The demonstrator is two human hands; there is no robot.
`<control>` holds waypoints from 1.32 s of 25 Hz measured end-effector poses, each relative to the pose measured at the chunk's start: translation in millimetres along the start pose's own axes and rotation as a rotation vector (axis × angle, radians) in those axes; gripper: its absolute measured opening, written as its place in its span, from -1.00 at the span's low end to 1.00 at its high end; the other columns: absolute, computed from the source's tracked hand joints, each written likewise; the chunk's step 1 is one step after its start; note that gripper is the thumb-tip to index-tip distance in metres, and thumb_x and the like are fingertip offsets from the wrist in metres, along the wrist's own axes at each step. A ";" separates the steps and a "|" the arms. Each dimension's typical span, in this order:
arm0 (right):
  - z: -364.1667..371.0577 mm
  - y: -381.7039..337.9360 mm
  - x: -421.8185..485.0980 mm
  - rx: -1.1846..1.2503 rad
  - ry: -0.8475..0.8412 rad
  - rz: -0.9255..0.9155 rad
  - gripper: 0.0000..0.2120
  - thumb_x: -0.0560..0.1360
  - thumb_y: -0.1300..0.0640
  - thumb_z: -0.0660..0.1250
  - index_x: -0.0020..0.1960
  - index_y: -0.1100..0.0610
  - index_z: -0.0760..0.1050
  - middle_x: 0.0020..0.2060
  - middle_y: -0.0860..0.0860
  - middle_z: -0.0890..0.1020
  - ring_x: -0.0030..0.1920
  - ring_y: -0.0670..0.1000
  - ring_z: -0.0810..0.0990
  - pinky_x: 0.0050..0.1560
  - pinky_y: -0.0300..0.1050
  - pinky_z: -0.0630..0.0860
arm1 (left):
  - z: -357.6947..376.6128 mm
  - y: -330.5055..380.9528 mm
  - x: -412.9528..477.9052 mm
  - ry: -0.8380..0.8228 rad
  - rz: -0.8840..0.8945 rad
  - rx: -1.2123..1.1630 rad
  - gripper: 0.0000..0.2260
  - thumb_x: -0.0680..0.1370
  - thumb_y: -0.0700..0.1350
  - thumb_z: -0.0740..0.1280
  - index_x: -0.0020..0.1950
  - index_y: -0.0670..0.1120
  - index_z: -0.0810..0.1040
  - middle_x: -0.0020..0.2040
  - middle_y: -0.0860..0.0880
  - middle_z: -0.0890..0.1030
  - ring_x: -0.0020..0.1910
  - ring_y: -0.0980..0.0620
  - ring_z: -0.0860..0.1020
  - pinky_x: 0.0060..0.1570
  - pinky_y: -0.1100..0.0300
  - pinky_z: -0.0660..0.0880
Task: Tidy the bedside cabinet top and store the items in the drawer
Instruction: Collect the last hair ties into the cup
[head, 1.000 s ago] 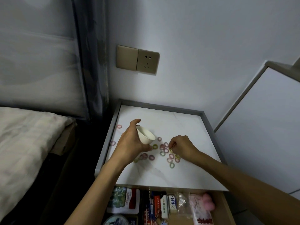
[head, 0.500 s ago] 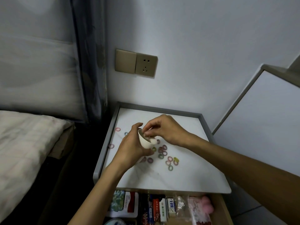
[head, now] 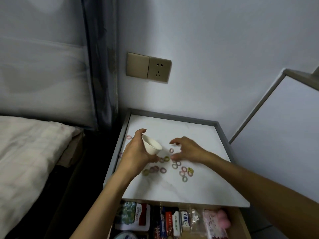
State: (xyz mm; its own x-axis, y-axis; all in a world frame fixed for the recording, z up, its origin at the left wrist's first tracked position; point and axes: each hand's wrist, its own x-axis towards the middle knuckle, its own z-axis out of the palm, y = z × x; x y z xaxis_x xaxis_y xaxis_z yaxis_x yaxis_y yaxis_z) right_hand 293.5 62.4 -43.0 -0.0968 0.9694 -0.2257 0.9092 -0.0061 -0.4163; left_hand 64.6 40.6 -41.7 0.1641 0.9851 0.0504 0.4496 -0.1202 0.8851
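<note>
The left hand [head: 136,152] is gripping the little white cup [head: 151,145], its fingers curling round it and tipping its mouth toward the right hand [head: 188,149], which is holding nothing and spreading its fingers wide just right of the cup. Many small coloured hair ties [head: 163,169] are lying on the white cabinet top [head: 198,187], most just below the cup and two left of it, so the job looks far from done. Lower down, the drawer [head: 241,226] is standing open, waiting for them.

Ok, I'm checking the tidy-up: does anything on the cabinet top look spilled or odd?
Yes: coloured rings lie scattered across the cabinet top, one stray ring near its left edge; the left hand holds a tilted cup.
</note>
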 end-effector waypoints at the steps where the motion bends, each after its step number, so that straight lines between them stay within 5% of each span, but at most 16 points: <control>1: 10.0 7.9 1.8 -0.057 -0.038 0.020 -0.41 0.37 -0.04 0.54 0.35 0.00 0.44 0.19 0.03 0.43 0.13 -0.01 0.48 0.15 -0.17 0.44 | -0.8 -0.7 0.2 -0.004 -0.006 -0.002 -0.07 0.23 -0.18 0.64 0.48 0.03 0.24 0.21 -0.05 0.49 0.17 -0.09 0.47 0.15 -0.03 0.50; 3: 25.1 14.9 5.7 -0.040 -0.003 0.001 -0.45 0.37 0.01 0.55 0.30 0.00 0.46 0.16 0.02 0.42 0.16 0.00 0.46 0.18 -0.18 0.44 | -1.4 -1.8 1.0 -0.008 -0.001 0.015 -0.07 0.23 -0.17 0.64 0.49 0.03 0.23 0.19 -0.04 0.48 0.17 -0.10 0.47 0.14 -0.02 0.50; 8: 34.8 14.1 13.3 -0.047 0.084 -0.101 -0.87 0.42 0.26 0.47 -0.06 0.10 0.64 -0.14 -0.08 0.53 -0.11 -0.09 0.51 -0.19 -0.51 0.36 | -2.3 -3.2 2.5 -0.016 0.000 0.038 -0.07 0.24 -0.16 0.63 0.49 0.03 0.22 0.12 0.03 0.41 0.13 -0.06 0.45 0.07 0.06 0.49; 10: 33.8 14.8 15.0 -0.041 0.079 -0.083 -0.86 0.46 0.34 0.38 -0.11 0.14 0.65 -0.18 -0.07 0.58 -0.15 -0.11 0.54 -0.22 -0.55 0.36 | -2.0 -2.7 2.6 -0.026 0.002 0.039 -0.08 0.25 -0.17 0.63 0.49 0.03 0.22 0.12 0.03 0.41 0.14 -0.06 0.45 0.08 0.07 0.49; 14: 18.6 4.0 11.1 0.040 0.065 -0.030 -0.93 0.46 0.28 0.41 -0.10 0.14 0.64 -0.19 -0.03 0.66 -0.18 -0.08 0.61 -0.23 -0.46 0.42 | 1.1 -1.8 0.8 -0.026 0.010 0.040 -0.09 0.25 -0.16 0.63 0.49 0.03 0.23 0.12 0.06 0.38 0.14 -0.03 0.43 0.10 0.09 0.48; 19: -25.8 -45.4 -8.9 0.628 0.112 -0.246 -0.91 0.42 0.28 0.48 -0.10 0.17 0.61 -0.24 0.03 0.67 -0.22 -0.02 0.64 -0.10 -0.16 0.58 | 5.5 0.1 -1.5 -0.069 0.046 0.032 -0.08 0.24 -0.11 0.64 0.49 0.07 0.22 0.14 0.02 0.46 0.10 -0.05 0.48 0.02 0.09 0.50; 22: -29.4 -70.3 -21.4 0.381 0.018 -0.368 -0.82 0.39 0.19 0.51 -0.04 0.00 0.64 -0.13 -0.06 0.70 -0.07 -0.12 0.66 0.06 -0.16 0.58 | 8.4 3.5 -4.4 -0.103 0.086 0.002 -0.07 0.23 -0.16 0.63 0.48 0.06 0.23 0.16 0.02 0.55 0.10 -0.05 0.53 0.05 0.03 0.54; 27: -30.6 -39.2 -38.9 0.589 0.131 -0.236 -0.81 0.48 0.23 0.43 0.08 0.11 0.65 0.00 0.00 0.70 0.03 -0.03 0.67 0.06 -0.10 0.61 | 8.5 2.9 -7.5 -0.092 0.096 0.004 -0.08 0.24 -0.17 0.63 0.48 0.09 0.22 -0.06 0.28 0.46 0.05 0.00 0.49 -0.05 0.12 0.50; 31: -5.9 19.6 -55.4 0.009 -0.098 0.061 -0.46 0.35 0.00 0.56 0.29 -0.06 0.49 0.15 -0.04 0.52 0.02 -0.09 0.51 0.04 -0.19 0.47 | 5.1 -0.2 -7.9 -0.087 0.090 0.020 -0.08 0.25 -0.16 0.63 0.49 0.08 0.22 -0.07 0.30 0.42 0.00 0.04 0.48 -0.10 0.19 0.42; 33: 13.8 34.3 -60.2 -0.049 -0.097 0.118 -0.38 0.30 -0.08 0.58 0.30 -0.09 0.44 0.14 -0.03 0.44 0.03 -0.10 0.45 0.02 -0.22 0.42 | 3.9 -1.8 -7.8 -0.081 0.087 0.030 -0.08 0.25 -0.14 0.63 0.49 0.09 0.22 -0.08 0.32 0.40 -0.05 0.09 0.47 -0.16 0.24 0.40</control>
State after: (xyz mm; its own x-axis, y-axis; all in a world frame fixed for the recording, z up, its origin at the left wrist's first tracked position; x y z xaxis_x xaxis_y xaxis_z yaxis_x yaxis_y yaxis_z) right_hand 325.0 0.4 -55.8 -0.0244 0.9342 -0.3560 0.9351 -0.1046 -0.3386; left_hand 66.0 32.7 -45.5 0.2735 0.9579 0.0874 0.4568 -0.2094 0.8646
